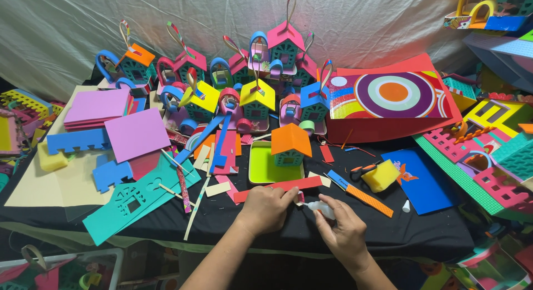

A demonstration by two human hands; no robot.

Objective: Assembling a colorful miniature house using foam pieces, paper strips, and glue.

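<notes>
Gripping a small glue bottle, the right hand points its tip at the red foam strip, whose near edge the left hand pinches, just before the orange-roofed house.

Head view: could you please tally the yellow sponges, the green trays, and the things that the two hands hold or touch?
Yellow sponges: 2
Green tray: 1
Red foam strip, touched by the left hand: 1
Small glue bottle, held in the right hand: 1
Total: 5
</notes>
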